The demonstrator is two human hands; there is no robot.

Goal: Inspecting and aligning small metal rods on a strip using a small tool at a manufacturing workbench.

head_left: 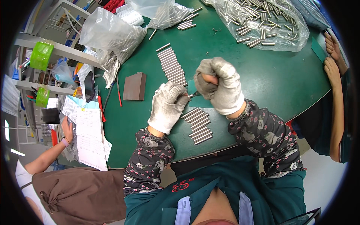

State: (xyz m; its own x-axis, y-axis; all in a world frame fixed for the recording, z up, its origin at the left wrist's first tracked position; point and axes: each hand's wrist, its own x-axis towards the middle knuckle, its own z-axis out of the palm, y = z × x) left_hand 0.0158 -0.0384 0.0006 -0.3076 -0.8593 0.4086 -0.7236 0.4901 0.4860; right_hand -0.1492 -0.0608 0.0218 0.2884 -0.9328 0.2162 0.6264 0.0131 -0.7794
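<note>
My left hand, in a white work glove, pinches a short metal pin, most of it hidden by the fingers. Meeting the pin's end is the dark, thin tip of a tool, gripped in my gloved right hand; the fist hides the rest, so its kind is unclear. Beyond my left hand, a slanted row of metal pins lies side by side on the green table. Nearer to me, a second group of pins lies between my forearms. A green flat piece shows partly under my hands.
An open plastic bag of loose pins lies at the back right; filled clear bags stand back left. A brown block, red-handled pliers and papers are left. Other people's hands show at the left and right.
</note>
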